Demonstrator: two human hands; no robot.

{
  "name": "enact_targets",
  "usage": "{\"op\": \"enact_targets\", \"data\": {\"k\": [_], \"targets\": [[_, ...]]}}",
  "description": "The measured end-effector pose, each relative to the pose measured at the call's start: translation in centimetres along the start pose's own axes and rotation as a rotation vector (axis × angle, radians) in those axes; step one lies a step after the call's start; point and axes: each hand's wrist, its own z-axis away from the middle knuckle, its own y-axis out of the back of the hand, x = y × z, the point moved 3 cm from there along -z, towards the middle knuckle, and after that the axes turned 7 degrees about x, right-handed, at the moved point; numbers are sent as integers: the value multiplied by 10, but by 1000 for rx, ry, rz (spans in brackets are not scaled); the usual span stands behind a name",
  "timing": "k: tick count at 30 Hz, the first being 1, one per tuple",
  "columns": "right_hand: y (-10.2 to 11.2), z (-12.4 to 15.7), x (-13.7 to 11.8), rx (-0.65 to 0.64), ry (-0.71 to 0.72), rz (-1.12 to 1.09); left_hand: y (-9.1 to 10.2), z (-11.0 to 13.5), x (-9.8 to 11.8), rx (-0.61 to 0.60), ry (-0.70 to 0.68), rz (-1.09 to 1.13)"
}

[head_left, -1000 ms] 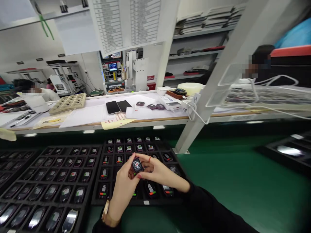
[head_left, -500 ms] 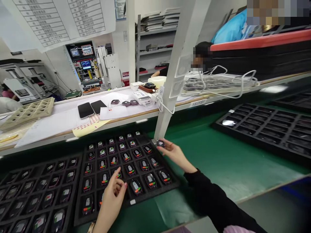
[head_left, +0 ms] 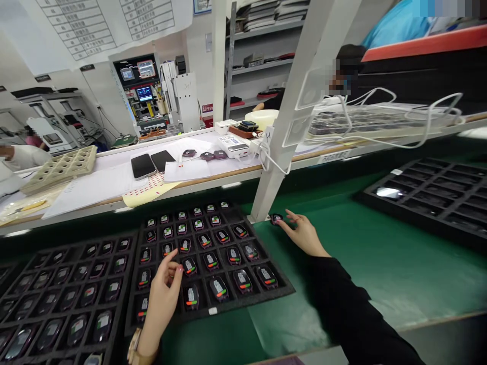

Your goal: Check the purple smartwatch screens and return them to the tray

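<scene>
My right hand (head_left: 306,237) is at the foot of the white post. Its fingers are apart, and the thumb is at the edge of a smartwatch (head_left: 276,219) on the green mat. Over the near black foam tray (head_left: 243,304) hovers my left hand (head_left: 165,284), its thumb and index finger apart and nothing between them. Smartwatches with lit screens, such as this watch (head_left: 218,288) in the front row, fill most of that tray's compartments. One compartment (head_left: 233,215) in its far right corner holds no watch. My left hand hides part of the tray.
Left of it is another foam tray (head_left: 131,243) of watches, mostly dark-screened. A third black tray (head_left: 414,197) is at the right. The white post (head_left: 283,137) rises from the mat (head_left: 342,289). A shelf behind carries phones (head_left: 143,166), papers and cables. A person sits beyond.
The right hand's fingers have spread from their pinch on the watch, which now lies on the mat right of the post. My left hand has shifted slightly left. The view has turned left.
</scene>
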Motion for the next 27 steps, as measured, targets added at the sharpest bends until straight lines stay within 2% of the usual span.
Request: {"op": "enact_targets", "data": {"k": [2,5,9,12,15,18,20,23,27], "targets": [[11,0,-13,-17,20,-64,15,-15,-1,33,-35,-64],[14,0,-52,-161,141,-198,42,-48,-3,76,-71,-134],[-13,-4,-122,-424,367,-289,65,-106,-12,125,-53,-324],[-45,-12,-165,-556,460,-247,59,-142,-18,131,-51,-501],[-76,-20,-192,-620,486,-145,37,-158,-24,57,-115,-640],[-99,-23,-207,-659,490,-63,18,-164,-32,12,-154,-754],[-107,-24,-212,-686,483,-39,12,-166,-36,-4,-169,-808],[-111,-26,-211,-729,435,-51,12,-171,-41,-34,-191,-829],[-107,-28,-201,-804,331,-157,14,-175,-43,-89,-206,-737]]}}
